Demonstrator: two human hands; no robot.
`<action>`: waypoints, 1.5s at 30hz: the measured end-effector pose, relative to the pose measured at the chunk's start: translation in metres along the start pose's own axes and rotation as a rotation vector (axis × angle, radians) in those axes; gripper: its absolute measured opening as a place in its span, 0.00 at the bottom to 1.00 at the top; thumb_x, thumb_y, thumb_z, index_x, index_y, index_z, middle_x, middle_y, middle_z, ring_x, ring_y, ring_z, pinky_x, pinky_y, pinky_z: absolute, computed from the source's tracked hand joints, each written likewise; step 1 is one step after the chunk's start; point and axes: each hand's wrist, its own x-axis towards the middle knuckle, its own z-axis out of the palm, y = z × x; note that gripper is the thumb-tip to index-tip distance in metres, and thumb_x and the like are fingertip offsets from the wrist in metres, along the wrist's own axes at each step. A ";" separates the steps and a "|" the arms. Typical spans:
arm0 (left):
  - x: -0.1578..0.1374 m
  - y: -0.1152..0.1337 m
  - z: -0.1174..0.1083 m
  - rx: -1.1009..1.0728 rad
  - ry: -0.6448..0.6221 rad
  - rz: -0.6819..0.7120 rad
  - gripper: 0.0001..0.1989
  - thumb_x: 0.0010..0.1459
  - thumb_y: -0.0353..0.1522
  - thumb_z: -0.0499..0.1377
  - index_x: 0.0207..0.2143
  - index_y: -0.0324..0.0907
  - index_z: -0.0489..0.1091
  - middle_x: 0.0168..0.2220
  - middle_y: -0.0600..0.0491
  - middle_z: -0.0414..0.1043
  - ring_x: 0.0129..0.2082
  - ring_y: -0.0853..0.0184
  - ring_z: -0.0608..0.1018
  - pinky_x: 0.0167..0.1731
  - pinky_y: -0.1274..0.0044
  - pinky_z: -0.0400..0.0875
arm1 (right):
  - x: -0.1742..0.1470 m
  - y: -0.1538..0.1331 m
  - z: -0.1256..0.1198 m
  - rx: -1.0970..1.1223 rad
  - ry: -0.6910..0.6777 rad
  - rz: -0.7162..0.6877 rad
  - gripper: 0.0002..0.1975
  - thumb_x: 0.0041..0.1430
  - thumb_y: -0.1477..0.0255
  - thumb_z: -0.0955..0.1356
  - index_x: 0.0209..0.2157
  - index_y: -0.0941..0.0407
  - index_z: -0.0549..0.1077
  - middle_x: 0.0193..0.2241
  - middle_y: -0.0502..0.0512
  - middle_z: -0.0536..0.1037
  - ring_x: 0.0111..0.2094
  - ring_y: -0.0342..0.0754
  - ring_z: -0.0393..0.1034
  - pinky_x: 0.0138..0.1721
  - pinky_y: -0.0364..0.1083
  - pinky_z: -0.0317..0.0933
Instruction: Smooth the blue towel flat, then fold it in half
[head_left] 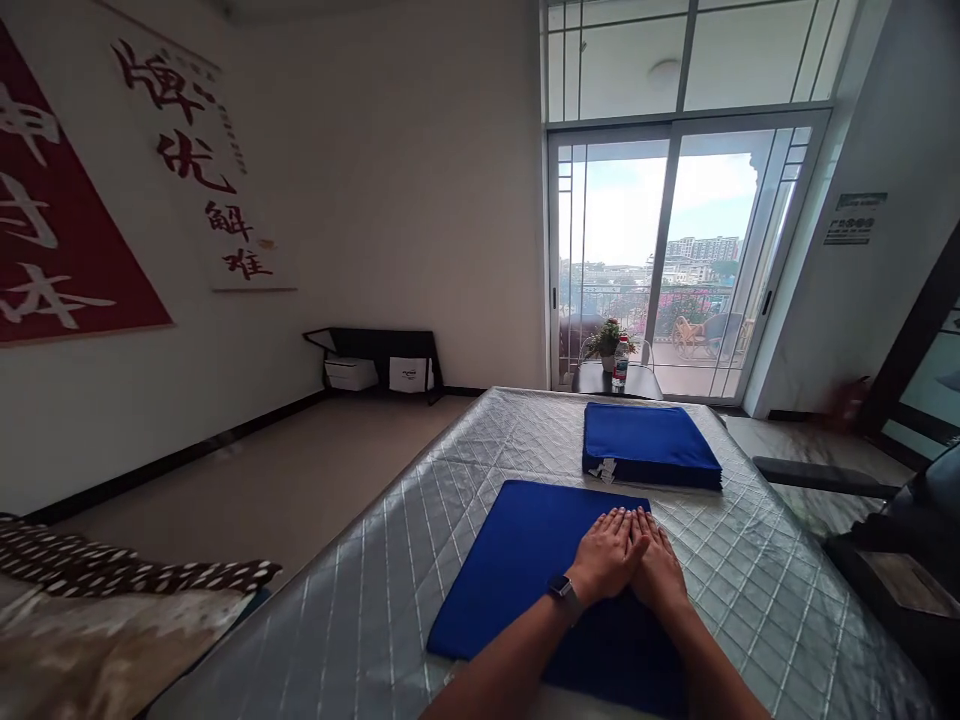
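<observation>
A flat blue folded cloth (517,560) lies on a silver quilted cover (375,590). Both of my hands press on its right part, side by side and touching. My left hand (609,555), with a dark watch on the wrist, rests palm down with its fingers stretched out. Beside it my right hand (661,568) also lies flat, fingers straight, at the cloth's right edge. Neither hand grips anything. Just beyond them sits a neat stack of blue folded cloths (649,440) with white tags at its front left corner.
Behind the covered table stands a small dark table (643,382) with a potted plant (609,345) and a bottle (620,365). A patterned fabric (127,610) is at the lower left. Dark furniture (900,560) is close on the right. Sliding glass doors (607,240) are at the back.
</observation>
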 end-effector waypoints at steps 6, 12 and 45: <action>-0.032 -0.065 -0.016 0.089 0.013 -0.167 0.35 0.71 0.49 0.33 0.68 0.36 0.54 0.69 0.44 0.55 0.69 0.58 0.55 0.66 0.64 0.53 | 0.005 -0.004 0.000 0.043 0.012 0.049 0.33 0.68 0.65 0.49 0.68 0.67 0.49 0.70 0.61 0.49 0.71 0.51 0.38 0.68 0.53 0.35; -0.080 -0.140 -0.040 0.199 0.042 -0.304 0.35 0.70 0.50 0.34 0.69 0.39 0.52 0.68 0.45 0.57 0.69 0.55 0.57 0.65 0.61 0.55 | 0.006 -0.002 0.007 0.073 0.032 0.066 0.33 0.67 0.65 0.49 0.68 0.66 0.50 0.70 0.60 0.48 0.71 0.49 0.37 0.69 0.53 0.33; -0.097 -0.178 -0.022 0.177 0.168 -0.411 0.39 0.69 0.52 0.35 0.67 0.34 0.56 0.68 0.41 0.56 0.68 0.53 0.58 0.65 0.61 0.55 | -0.023 -0.010 0.006 -0.031 -0.017 0.043 0.33 0.68 0.63 0.48 0.69 0.65 0.48 0.70 0.58 0.47 0.70 0.49 0.37 0.68 0.52 0.35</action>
